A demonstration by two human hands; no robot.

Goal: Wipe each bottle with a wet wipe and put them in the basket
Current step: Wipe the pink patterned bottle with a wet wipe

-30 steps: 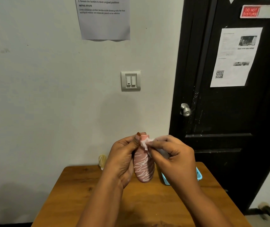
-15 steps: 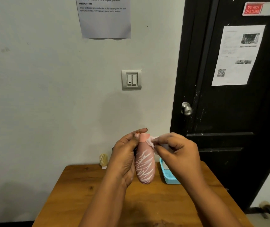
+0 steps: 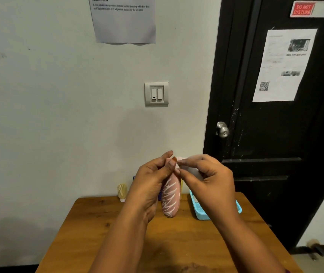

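A pink bottle point(image 3: 170, 198) with white streaks hangs above the wooden table point(image 3: 102, 227), held near its top by my left hand point(image 3: 151, 182). My right hand point(image 3: 206, 178) pinches a white wet wipe point(image 3: 191, 168) against the bottle's cap. A light blue basket point(image 3: 201, 212) sits on the table behind my right hand, mostly hidden. A small cream bottle point(image 3: 122, 191) stands at the table's back edge by the wall. A sliver of a yellow bottle point(image 3: 181, 186) shows behind the pink one.
A grey wall with a light switch point(image 3: 156, 94) rises just behind the table. A black door point(image 3: 275, 125) with a metal knob point(image 3: 222, 130) stands to the right. A dark blue object point(image 3: 134, 177) peeks out behind my left hand.
Both hands and the pink bottle have stayed close together; my right hand's fingers have shifted the wipe around the cap. The view has drifted slightly.
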